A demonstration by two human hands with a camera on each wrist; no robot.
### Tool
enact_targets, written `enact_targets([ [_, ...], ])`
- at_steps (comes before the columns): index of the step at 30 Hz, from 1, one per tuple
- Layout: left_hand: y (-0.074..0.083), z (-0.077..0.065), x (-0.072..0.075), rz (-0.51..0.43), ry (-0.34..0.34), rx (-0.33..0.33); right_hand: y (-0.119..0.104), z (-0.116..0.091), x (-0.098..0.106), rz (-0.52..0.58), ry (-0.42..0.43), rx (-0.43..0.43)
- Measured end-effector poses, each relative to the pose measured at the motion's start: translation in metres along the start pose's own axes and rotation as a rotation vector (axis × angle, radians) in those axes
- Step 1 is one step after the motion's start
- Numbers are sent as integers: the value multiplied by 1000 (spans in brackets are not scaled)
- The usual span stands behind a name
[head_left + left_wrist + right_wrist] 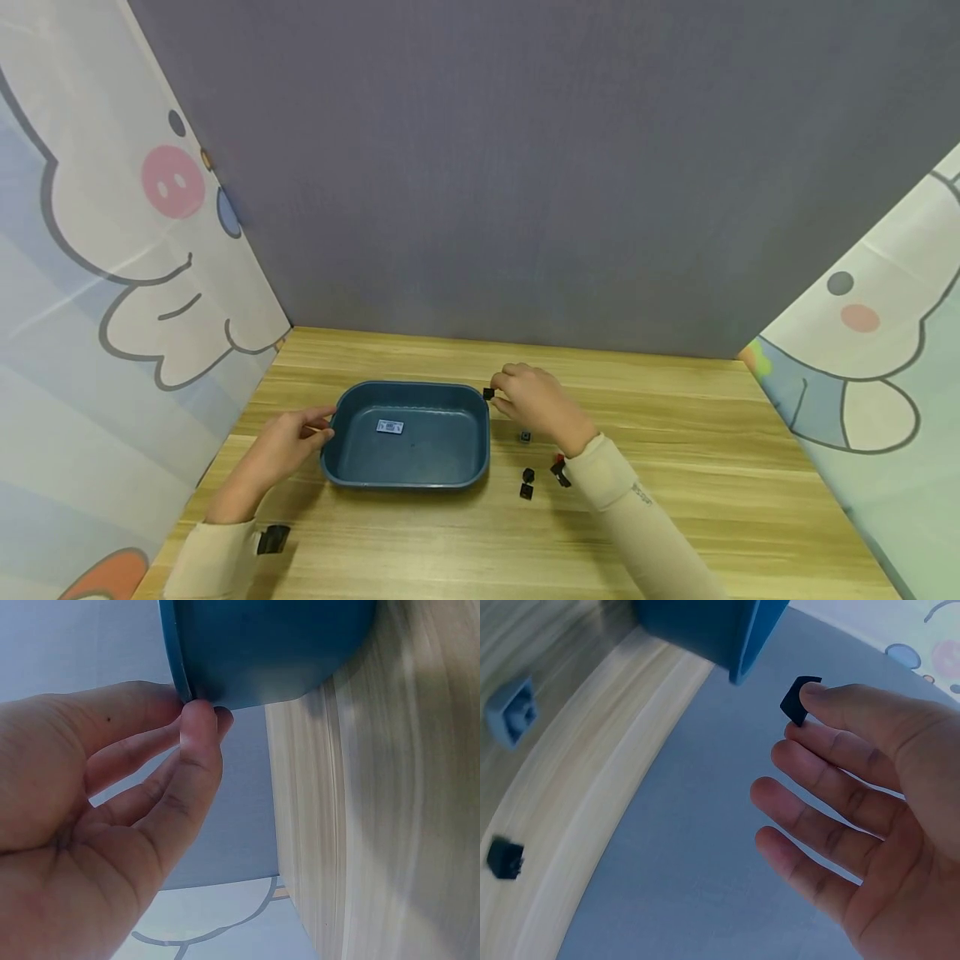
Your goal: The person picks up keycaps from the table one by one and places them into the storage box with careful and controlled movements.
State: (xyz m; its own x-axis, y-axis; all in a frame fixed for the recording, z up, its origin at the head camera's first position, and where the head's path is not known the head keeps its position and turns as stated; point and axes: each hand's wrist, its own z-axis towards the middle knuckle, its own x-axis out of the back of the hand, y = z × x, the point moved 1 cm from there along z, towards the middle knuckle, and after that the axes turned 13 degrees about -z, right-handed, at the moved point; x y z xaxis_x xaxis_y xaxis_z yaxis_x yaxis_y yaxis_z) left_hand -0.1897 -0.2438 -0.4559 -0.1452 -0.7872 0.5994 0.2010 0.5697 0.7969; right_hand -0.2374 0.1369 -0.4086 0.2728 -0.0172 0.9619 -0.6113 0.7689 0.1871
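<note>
Tray [442, 450], below centre, is pinched at left by the left hand [283, 446], a pale block [390, 427] enclosed by its wall. Beyond the upper-right rim, a black piece [489, 393] is pinched by the right hand [540, 404]; loose dark pieces [528, 475] are scattered below.

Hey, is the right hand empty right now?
No, the right wrist view shows the right hand pinching a small black piece.

A dark-blue, rounded-rectangular plastic tray [438, 460] sits upright, open side up. A small, black, angular plastic piece [796, 699] (pinched aloft and tilted) is just outside the tray's far right corner, apart from its rim.
</note>
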Motion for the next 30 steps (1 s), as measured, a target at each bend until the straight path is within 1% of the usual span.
enact_targets([
  [6, -1, 0, -1, 6, 1, 4, -10, 10, -1, 6, -4, 37],
  [12, -1, 1, -1, 2, -6, 5, -16, 15, -7, 1, 11, 51],
  [21, 0, 0, -1, 6, 0, 4, -17, 18, -11, -16, 44, 40],
  [30, 1, 0, 0, 4, -1, 9, -15, 17, -10, 9, 61, 35],
])
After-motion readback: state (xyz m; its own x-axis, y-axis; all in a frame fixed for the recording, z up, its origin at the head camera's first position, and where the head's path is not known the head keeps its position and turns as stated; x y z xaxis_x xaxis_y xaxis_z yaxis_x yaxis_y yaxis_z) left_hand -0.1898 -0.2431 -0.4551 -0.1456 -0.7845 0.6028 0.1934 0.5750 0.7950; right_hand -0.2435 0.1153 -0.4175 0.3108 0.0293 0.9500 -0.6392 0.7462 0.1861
